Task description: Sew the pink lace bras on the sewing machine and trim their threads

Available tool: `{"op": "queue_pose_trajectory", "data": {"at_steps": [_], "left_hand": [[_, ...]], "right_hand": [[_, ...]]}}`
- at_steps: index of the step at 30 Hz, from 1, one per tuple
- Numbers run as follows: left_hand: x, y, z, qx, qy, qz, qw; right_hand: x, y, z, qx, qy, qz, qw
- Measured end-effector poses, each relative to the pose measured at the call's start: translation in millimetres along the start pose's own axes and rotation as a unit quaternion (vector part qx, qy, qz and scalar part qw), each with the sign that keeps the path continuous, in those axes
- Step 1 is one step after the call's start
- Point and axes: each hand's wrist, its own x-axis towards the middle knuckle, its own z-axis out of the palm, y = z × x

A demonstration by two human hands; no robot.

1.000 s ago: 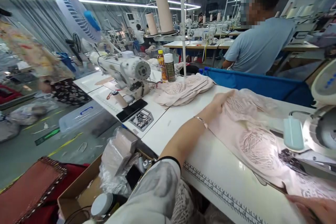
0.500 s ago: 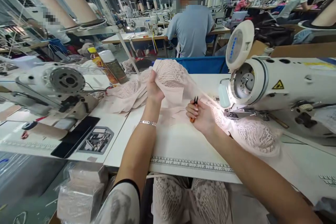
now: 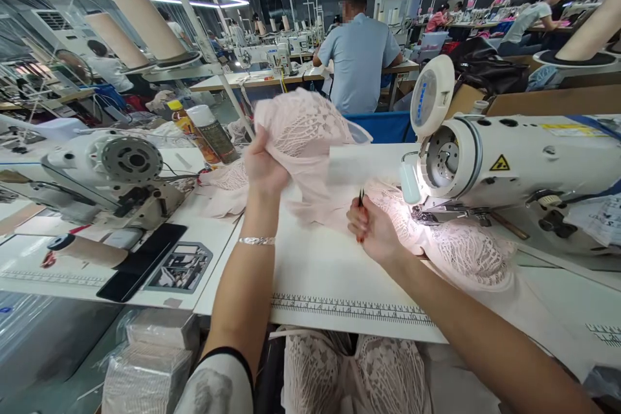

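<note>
A pale pink lace bra is lifted above the table, with my left hand closed on its left side. Its band hangs down toward the tabletop. My right hand is wrapped round a pair of thread snips; their dark tips point up and the orange handle is mostly hidden by my fingers. Just right of that hand, another lace bra lies under the lit needle area of the sewing machine. A further lace bra rests below the table edge, by my lap.
At left stand a second sewing machine, two spray cans, a thread cone and a black phone-like slab. A printed ruler runs along the front edge. Wrapped bundles sit lower left. A person in blue sits ahead.
My left hand has moved left with the bra, whose strap has come away from the machine side. My right hand stays near its place, still holding the snips.
</note>
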Motion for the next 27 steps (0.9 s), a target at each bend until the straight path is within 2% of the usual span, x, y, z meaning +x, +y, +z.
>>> {"op": "queue_pose_trajectory", "data": {"at_steps": [3,5,6,8,10,11,12,14,17,18,19,21,22,23,24,26,27], "left_hand": [[-39,41,10.3,0.034,-0.018,0.03,0.999],[-82,52,9.0,0.078,-0.004,-0.004,0.997],[-107,50,6.1,0.101,0.008,-0.028,0.994],[-162,35,-2.0,0.159,0.007,-0.161,0.974],[-214,12,-8.7,0.213,-0.012,-0.324,0.922],[-236,3,-10.4,0.239,-0.027,-0.365,0.899],[-255,-4,-11.0,0.275,-0.048,-0.379,0.882],[-280,-4,-10.2,0.377,-0.118,-0.344,0.852],[-290,15,-8.0,0.466,-0.273,-0.283,0.793],[-289,21,-7.1,0.462,-0.301,-0.274,0.788],[-285,24,-5.6,0.459,-0.303,-0.257,0.795],[-276,21,-0.3,0.487,-0.269,-0.168,0.814],[-270,15,3.5,0.52,-0.268,-0.107,0.804],[-264,8,7.7,0.553,-0.294,-0.047,0.778],[-257,1,12.1,0.572,-0.348,-0.009,0.743],[-244,-10,19.8,0.556,-0.477,0.019,0.68],[-239,-12,22.5,0.535,-0.524,0.018,0.663]], "right_hand": [[-35,-9,-12,-0.167,-0.064,0.027,0.983],[-54,-23,-19,-0.282,-0.068,-0.004,0.957],[-61,-30,-20,-0.325,-0.058,-0.016,0.944],[-74,-39,-18,-0.401,-0.054,-0.004,0.915],[-86,-39,-12,-0.463,-0.094,0.046,0.88],[-93,-36,-8,-0.487,-0.124,0.071,0.862],[-101,-31,-5,-0.506,-0.152,0.089,0.845],[-117,-21,-4,-0.541,-0.179,0.097,0.816],[-143,-12,-14,-0.618,-0.13,0.051,0.774],[-152,-11,-18,-0.641,-0.107,0.028,0.76],[-160,-11,-22,-0.659,-0.09,0.005,0.747],[-174,-10,-28,-0.681,-0.082,-0.028,0.727],[-182,-11,-30,-0.689,-0.089,-0.04,0.718],[-189,-11,-30,-0.698,-0.103,-0.05,0.707],[-196,-12,-30,-0.706,-0.122,-0.058,0.695],[-210,-16,-29,-0.714,-0.172,-0.066,0.675],[-217,-19,-28,-0.712,-0.198,-0.064,0.67]]}}
